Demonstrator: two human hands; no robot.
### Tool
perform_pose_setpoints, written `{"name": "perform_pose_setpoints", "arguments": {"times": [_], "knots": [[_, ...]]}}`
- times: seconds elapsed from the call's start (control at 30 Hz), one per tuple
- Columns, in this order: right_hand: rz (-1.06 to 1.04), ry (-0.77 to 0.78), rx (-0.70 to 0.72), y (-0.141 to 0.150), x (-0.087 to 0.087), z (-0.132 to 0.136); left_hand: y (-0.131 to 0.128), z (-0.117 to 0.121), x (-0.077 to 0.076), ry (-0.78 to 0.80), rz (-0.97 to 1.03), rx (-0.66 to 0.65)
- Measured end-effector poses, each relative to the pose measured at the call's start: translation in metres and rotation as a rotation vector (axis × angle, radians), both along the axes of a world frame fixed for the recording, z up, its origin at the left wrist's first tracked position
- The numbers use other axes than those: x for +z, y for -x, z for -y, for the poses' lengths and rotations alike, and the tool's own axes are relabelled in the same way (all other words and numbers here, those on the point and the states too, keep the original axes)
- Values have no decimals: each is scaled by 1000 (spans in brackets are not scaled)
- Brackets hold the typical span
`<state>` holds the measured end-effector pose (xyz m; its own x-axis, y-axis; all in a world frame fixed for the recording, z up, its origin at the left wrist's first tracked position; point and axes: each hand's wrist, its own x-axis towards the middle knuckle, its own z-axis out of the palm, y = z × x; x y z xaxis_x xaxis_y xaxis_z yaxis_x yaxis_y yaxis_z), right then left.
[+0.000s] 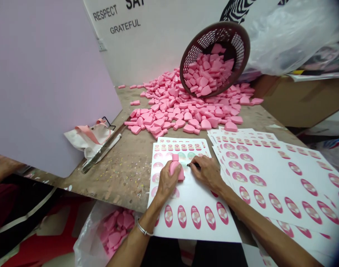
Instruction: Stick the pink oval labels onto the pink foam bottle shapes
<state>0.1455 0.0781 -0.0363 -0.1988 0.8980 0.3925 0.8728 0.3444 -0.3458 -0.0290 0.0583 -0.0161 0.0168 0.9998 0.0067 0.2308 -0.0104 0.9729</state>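
My left hand (167, 181) is closed around a pink foam piece (176, 167), holding it upright on a white sticker sheet (196, 198) printed with pink oval labels. My right hand (208, 171) rests on the same sheet just right of the piece, its fingers pinched together at the sheet's surface next to the foam; what they pinch is too small to make out. A silver bangle sits on my left wrist.
A tipped brown plastic basket (236, 39) spills a heap of pink foam pieces (183, 109) across the wooden table (127, 163). More sticker sheets (272, 170) fan out on the right. A plastic bag of pink pieces (114, 228) hangs below the table edge. Another person's arm (2, 167) is at far left by a lilac board (47, 74).
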Motion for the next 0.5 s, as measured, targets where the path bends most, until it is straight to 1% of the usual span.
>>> {"name": "perform_pose_setpoints", "arguments": {"times": [0.1,0.2,0.27,0.37,0.5], "knots": [[-29,33,26,2,0,2,0,0,-1,26,58,-6],[-42,7,-21,2,-1,1,0,0,1,10,38,5],[-11,-21,-44,1,-1,-1,0,-1,2,0,11,9],[36,-22,-17,0,0,-3,1,-1,3,7,6,14],[-17,46,26,-1,1,-2,1,-2,0,8,-8,17]]}}
